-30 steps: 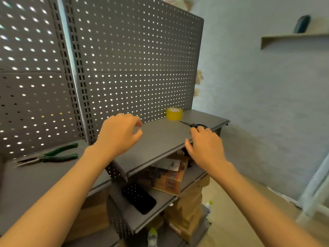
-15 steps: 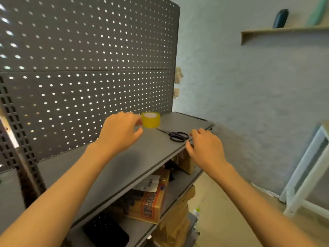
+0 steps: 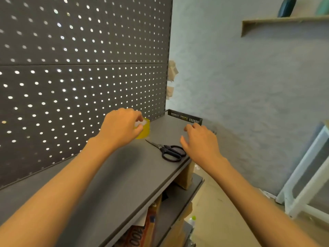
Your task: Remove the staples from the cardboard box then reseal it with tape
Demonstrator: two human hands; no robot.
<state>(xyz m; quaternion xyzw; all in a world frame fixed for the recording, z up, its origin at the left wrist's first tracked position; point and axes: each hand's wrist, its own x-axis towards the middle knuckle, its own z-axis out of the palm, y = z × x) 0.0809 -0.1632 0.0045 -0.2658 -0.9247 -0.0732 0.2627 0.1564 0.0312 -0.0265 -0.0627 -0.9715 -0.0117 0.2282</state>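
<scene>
A yellow tape roll (image 3: 146, 131) stands on the grey shelf (image 3: 124, 175) against the pegboard. My left hand (image 3: 121, 126) is at the roll, with fingers and thumb curled round its near rim, and it hides most of the roll. Black scissors (image 3: 171, 152) lie shut on the shelf near its front edge, just right of the tape. My right hand (image 3: 200, 141) hovers over the shelf's right end beside the scissors' handles, fingers spread and holding nothing. Cardboard boxes sit under the shelf: a plain one (image 3: 186, 175) and a printed one (image 3: 142, 230).
A dark pegboard (image 3: 80, 68) backs the shelf. A black slotted basket (image 3: 185, 117) sits at the shelf's far end. A white frame (image 3: 306, 179) stands on the floor at right. A wall shelf (image 3: 284, 20) hangs high on the right. A small bottle (image 3: 192, 220) is below.
My view has swung right and closer to the shelf's end. My left hand has reached the tape roll and closed round it. My right hand has moved forward past the scissors.
</scene>
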